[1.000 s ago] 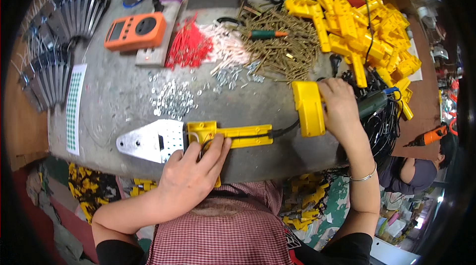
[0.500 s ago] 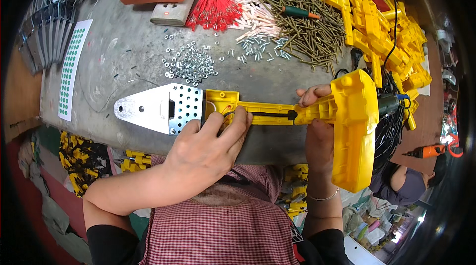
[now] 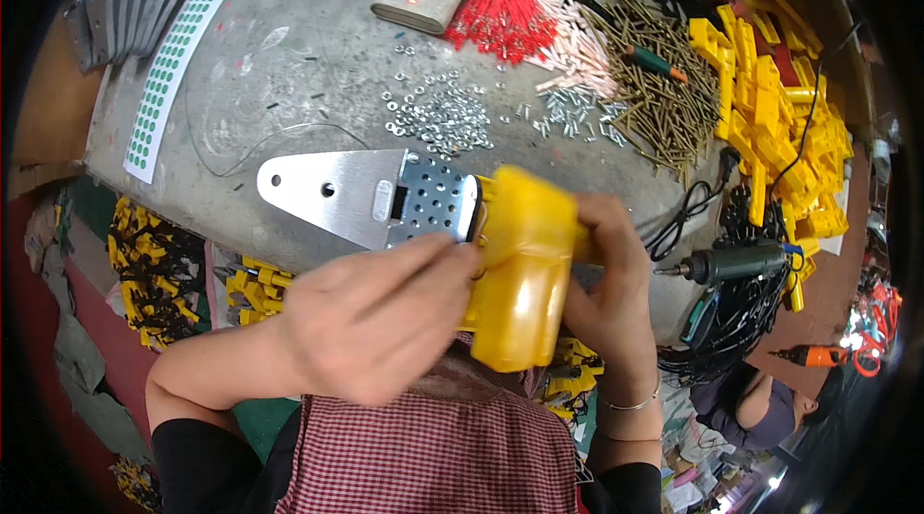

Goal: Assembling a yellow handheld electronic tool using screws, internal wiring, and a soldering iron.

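Compared with half a second earlier, the yellow housing [image 3: 525,269] is being held closer to the camera and turned end-on, so that the long yellow arm seen before is now being hidden behind it, and the metal plate [image 3: 361,194] is being shown further right and nearer the middle of the view. The housing is being gripped from the right by the right hand [image 3: 606,293], whose fingers are being wrapped around its right side, while the left hand [image 3: 371,321] is being closed around the near left side of the tool, its fingertips being pressed where the housing meets the plate. The tool is thus being held between both hands, just above the near edge of the grey worktable [image 3: 289,62]. The housing is being seen as a rounded, glossy yellow plastic block, slightly blurred; the plate joined to its left end is being seen as flat bare metal, tapering to a rounded tip at the left, with a perforated section next to the housing. Far behind it on the table, small silver washers [image 3: 438,115], brass screws [image 3: 664,100] and a pile of yellow plastic parts [image 3: 780,129] are lying, and an electric screwdriver [image 3: 736,262] is lying to the right.
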Motion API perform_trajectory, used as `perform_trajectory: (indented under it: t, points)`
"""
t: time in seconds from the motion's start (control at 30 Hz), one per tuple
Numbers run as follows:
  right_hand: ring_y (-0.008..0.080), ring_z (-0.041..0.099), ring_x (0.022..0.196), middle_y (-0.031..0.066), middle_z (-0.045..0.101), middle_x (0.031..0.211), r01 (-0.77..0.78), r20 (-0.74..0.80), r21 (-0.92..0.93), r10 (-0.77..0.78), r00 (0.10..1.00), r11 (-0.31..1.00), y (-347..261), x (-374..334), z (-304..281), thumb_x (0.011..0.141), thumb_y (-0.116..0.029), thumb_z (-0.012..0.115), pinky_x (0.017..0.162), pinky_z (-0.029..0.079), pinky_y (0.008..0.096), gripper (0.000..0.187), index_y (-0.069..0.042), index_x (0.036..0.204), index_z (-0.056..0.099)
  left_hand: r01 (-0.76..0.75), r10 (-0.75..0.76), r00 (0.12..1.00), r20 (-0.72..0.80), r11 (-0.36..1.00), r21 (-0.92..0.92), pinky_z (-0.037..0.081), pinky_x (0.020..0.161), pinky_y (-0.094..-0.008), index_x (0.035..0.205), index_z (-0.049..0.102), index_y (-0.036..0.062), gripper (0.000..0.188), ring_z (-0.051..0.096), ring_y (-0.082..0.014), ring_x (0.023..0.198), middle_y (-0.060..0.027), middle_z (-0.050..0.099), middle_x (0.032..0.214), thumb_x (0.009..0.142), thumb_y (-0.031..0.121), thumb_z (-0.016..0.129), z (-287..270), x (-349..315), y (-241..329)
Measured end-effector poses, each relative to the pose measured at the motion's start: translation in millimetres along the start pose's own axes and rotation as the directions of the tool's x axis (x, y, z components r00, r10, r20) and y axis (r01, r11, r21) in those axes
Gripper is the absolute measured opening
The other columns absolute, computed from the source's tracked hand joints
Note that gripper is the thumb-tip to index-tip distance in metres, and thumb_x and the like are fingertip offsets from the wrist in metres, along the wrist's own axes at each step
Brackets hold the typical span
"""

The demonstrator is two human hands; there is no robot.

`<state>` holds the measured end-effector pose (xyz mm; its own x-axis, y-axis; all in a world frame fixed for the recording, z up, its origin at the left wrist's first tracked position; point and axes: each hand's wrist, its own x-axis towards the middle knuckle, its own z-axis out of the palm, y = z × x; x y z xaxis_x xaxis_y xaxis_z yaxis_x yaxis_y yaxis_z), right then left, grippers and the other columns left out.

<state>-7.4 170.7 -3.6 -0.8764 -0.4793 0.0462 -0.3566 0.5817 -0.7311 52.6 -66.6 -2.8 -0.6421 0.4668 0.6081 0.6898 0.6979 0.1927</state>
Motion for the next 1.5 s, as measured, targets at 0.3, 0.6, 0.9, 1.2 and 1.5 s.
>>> perform_trajectory:
  t: [0.3, 0.6, 0.9, 1.2, 1.5]
  points:
    - [0.0364, 0.061, 0.104, 0.0162, 0.064, 0.113, 0.080, 0.109, -0.091, -0.070, 0.992, 0.993, -3, 3, -3, 0.072, 0.000, 0.071, 0.091, 0.048, 0.0419, 0.046, -0.002, 0.116, 0.058, 0.127, -0.111, 0.978, 0.177, 0.988, -0.084, 0.041, 0.101, -0.0483, 0.108, 0.069, 0.0306, 0.039, 0.054, -0.0288, 0.122, -0.0012, 0.059, 0.130, 0.069, 0.033, 0.069, 33, -7, 19]
    - [0.0366, 0.065, 0.084, 0.0181, 0.065, 0.091, 0.080, 0.227, -0.102, -0.055, 0.972, 0.992, -15, 28, -27, 0.083, -0.010, 0.067, 0.075, 0.052, 0.0387, 0.025, 0.000, 0.105, 0.061, 0.134, -0.113, 0.979, 0.171, 0.984, -0.116, 0.038, 0.102, -0.0507, 0.108, 0.067, 0.0283, 0.036, 0.052, -0.0333, 0.125, -0.0043, 0.060, 0.129, 0.075, 0.040, 0.064, 33, -17, 16]
    - [0.0385, 0.060, 0.057, 0.0169, 0.058, 0.059, -0.050, 0.218, -0.416, 0.153, 0.964, 0.908, -2, 26, -9, 0.095, -0.040, 0.055, 0.051, 0.047, 0.0462, 0.042, -0.008, 0.067, 0.059, 0.044, -0.030, 0.985, 0.170, 0.996, -0.077, 0.037, 0.104, -0.0502, 0.116, 0.065, 0.0253, 0.038, 0.051, -0.0355, 0.126, -0.0078, 0.058, 0.132, 0.080, 0.039, 0.063, 36, -18, 8]
    - [0.0278, 0.062, 0.062, 0.0058, 0.062, 0.072, 0.403, 0.253, -0.437, -0.320, 0.913, 0.804, 23, 19, -7, 0.082, -0.018, 0.059, 0.052, 0.048, 0.0419, 0.023, -0.004, 0.101, 0.062, 0.023, 0.007, 0.964, 0.265, 0.994, -0.110, 0.039, 0.102, -0.0511, 0.123, 0.061, 0.0140, 0.045, 0.050, -0.0398, 0.125, -0.0132, 0.056, 0.133, 0.092, 0.046, 0.054, 33, -15, 7]
    - [0.0244, 0.057, 0.050, 0.0100, 0.055, 0.059, 0.570, 0.339, -0.311, -0.471, 0.814, 0.761, 39, 56, -16, 0.095, -0.021, 0.051, 0.048, 0.046, 0.0342, 0.028, 0.005, 0.100, 0.059, 0.039, -0.027, 0.995, 0.095, 0.990, -0.135, 0.048, 0.093, -0.0417, 0.112, 0.061, 0.0073, 0.029, 0.061, -0.0344, 0.115, -0.0153, 0.064, 0.122, 0.084, 0.015, 0.064, 27, 3, -7]
